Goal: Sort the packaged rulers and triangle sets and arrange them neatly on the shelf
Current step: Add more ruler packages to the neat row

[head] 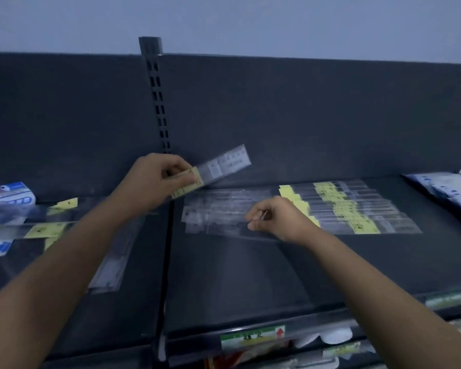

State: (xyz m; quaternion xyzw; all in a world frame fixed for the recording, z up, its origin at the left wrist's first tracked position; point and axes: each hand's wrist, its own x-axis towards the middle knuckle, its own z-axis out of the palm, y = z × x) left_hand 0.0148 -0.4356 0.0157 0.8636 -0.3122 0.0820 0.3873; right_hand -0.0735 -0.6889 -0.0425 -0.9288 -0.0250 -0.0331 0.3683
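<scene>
My left hand grips the yellow-carded end of a clear packaged ruler, holding it tilted above the dark shelf in front of the back panel. My right hand pinches the near edge of a row of packaged rulers lying flat and overlapping, with yellow labels, on the right shelf section. More packaged rulers lie scattered on the left section, and one long clear pack lies at an angle under my left forearm.
A slotted upright post divides the two shelf sections. Blue-and-white packages lie at the far left and far right. A price-label strip runs along the shelf front, with more goods below.
</scene>
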